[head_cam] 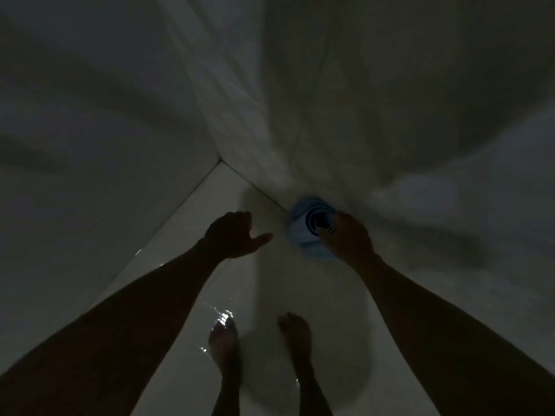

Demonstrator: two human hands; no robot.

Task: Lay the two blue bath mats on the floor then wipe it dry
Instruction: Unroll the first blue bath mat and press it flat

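While the blue bath mats sit rolled together low against the pale wall, the right hand grips the roll's end, fingers curled into it. Left hand hangs beside it, loose, thumb out, holding nothing; it could best steady the roll's free edge while unrolling onto the wet floor

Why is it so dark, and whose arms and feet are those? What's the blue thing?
The camera sits on a person's head, looking down, so you see their own arms and bare feet. It is a dim bathroom with a pale floor that shines wet near the left foot. The right hand grips a rolled-up blue bath mat beside a white curtain. The left hand is open and holds nothing. I can make out only one blue roll.
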